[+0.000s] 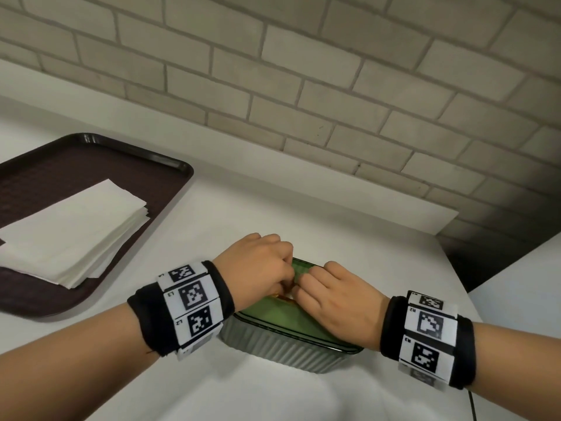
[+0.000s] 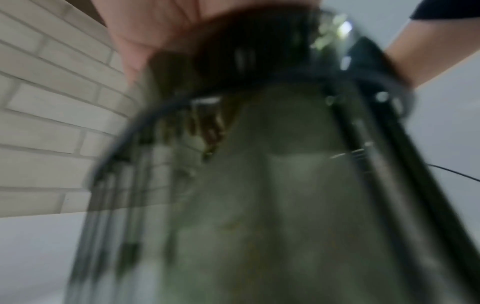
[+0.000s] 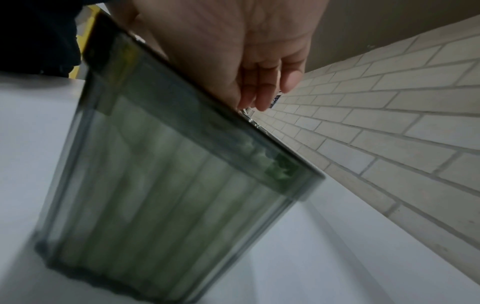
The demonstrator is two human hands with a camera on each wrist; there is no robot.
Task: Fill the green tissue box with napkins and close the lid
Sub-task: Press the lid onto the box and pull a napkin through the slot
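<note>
The green tissue box (image 1: 288, 350) stands on the white table in front of me, its ribbed sides see-through and its green lid (image 1: 273, 317) lying down on top. My left hand (image 1: 273, 268) is over the lid's middle with the fingers curled down beside a gold slot; its fingertips are hidden. My right hand (image 1: 306, 284) lies on the lid from the right, and the right wrist view shows its fingers (image 3: 262, 98) straight and relaxed over the lid's edge. The box (image 3: 168, 185) fills that view. The left wrist view is blurred, showing the box (image 2: 259, 205) under my palm (image 2: 155, 26).
A stack of white napkins (image 1: 69, 232) lies on a dark brown tray (image 1: 182, 167) at the left of the table. A pale brick wall (image 1: 334, 86) runs along the table's far side. The table's right edge (image 1: 473, 308) is close to my right wrist.
</note>
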